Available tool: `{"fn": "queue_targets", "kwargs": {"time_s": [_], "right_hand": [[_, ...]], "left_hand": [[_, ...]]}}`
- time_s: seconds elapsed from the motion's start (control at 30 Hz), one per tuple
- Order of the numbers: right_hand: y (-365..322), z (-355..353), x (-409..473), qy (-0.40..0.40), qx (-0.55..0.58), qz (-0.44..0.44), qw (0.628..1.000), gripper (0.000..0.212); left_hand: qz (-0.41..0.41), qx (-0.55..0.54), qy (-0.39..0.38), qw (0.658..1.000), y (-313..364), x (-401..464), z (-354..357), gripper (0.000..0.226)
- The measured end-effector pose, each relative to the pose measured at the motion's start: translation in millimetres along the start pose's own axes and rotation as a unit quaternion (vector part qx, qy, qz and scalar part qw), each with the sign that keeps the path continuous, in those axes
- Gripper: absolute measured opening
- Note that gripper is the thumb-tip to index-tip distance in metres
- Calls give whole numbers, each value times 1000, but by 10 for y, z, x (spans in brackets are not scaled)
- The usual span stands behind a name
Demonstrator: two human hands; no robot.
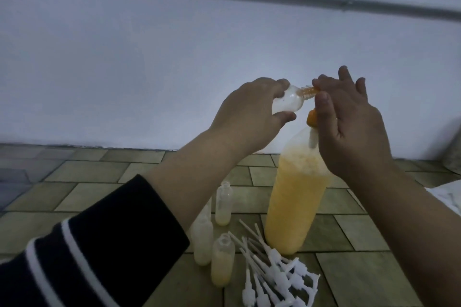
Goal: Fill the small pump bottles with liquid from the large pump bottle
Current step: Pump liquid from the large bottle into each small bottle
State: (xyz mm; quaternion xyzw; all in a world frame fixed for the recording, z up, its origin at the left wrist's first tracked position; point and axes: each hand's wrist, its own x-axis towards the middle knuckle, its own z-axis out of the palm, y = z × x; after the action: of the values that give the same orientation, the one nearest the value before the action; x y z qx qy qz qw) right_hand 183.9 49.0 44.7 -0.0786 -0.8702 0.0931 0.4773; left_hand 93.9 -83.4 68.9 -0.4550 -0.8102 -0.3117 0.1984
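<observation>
at frame centre the left hand (252,112) grips a small bottle (117,102) sideways, neck at the large bottle's (294,197) orange pump (311,121); right hand (349,127) presses there, fingers straight. open tiled floor (87,177) lies left.

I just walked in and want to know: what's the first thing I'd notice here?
The tall large pump bottle of yellow-orange liquid stands on the tiled floor in the middle. Above it, the left hand holds a small clear bottle tilted to its orange pump, where the right hand rests. A heap of white pump tops lies in front.
</observation>
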Motion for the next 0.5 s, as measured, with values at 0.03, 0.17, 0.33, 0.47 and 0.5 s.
{"fn": "queue_targets", "kwargs": {"time_s": [0.03,0.17,0.33,0.47,0.5], "right_hand": [[0,-24,20,1,3,-1,1000,67],[-21,8,-2,26,19,6,999,62],[-3,171,-124,54,35,28,998,54],[-5,103,-72,31,42,15,999,56],[-11,63,-37,26,48,11,998,55]], "left_hand": [[3,1,2,1000,9,11,-12,44],[2,-3,4,1000,4,-5,18,44],[-1,-5,-18,1000,0,-72,83,45],[-1,-4,-21,1000,-16,-67,39,40],[2,-4,-16,1000,-15,-56,12,40]]}}
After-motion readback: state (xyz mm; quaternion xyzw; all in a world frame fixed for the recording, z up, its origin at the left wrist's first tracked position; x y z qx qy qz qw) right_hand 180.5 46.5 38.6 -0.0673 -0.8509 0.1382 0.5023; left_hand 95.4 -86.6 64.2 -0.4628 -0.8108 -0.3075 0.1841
